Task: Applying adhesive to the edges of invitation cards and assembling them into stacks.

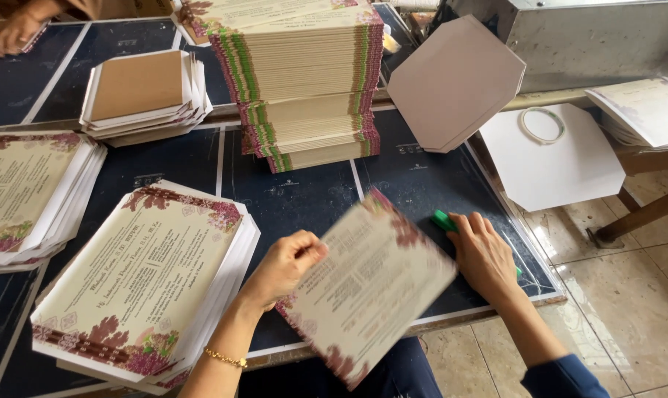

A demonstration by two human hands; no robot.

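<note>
Dark blue table top (312, 199) with pale dividing lines fills most of your view, and tan floor tiles (628, 295) show past its right edge. Your left hand (284, 267), a thin gold bracelet (226, 359) on its wrist, pinches the left edge of a cream printed card (367, 287) with maroon floral corners; the card is blurred, tilted, and lifted just above the table's near edge. Your right hand (485, 254) lies palm down on the table just right of the card, fingers loosely curled over a small green object (444, 220), whose kind you cannot tell because only one end shows. To your left sits a slanted pile of matching cards (139, 280), and further left a second pile (25, 191) runs out of view. Behind them is a small stack topped with a brown sheet (139, 87). A tall stack of cards (304, 81) with green and maroon edges stands at the centre back. Right of it an octagonal grey board (455, 81) leans up, beside a white octagonal sheet (551, 158) carrying a pale ring (542, 125). Another person's hand (13, 31) rests at the far left corner.
</note>
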